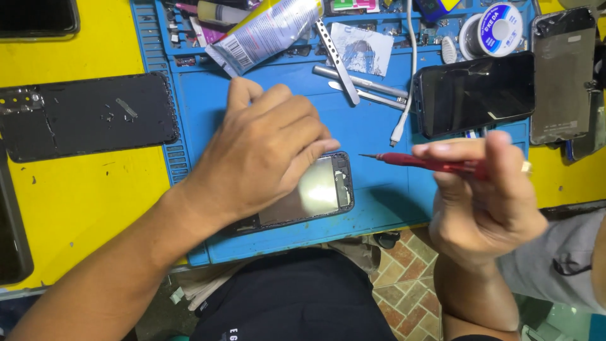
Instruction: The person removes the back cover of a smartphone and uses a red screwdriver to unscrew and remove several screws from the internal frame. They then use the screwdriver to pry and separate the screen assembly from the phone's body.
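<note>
My left hand (262, 151) flat, ungripping, on the phone (319, 189); my right hand (483, 189) right of it, grasping a red screwdriver (435, 164).

This is a phone repair workshop: a blue work mat (379, 126), opened phones (473, 91), tweezers (338, 60) and a solder spool (499, 28) cover the yellow tabletop (82, 189).
</note>
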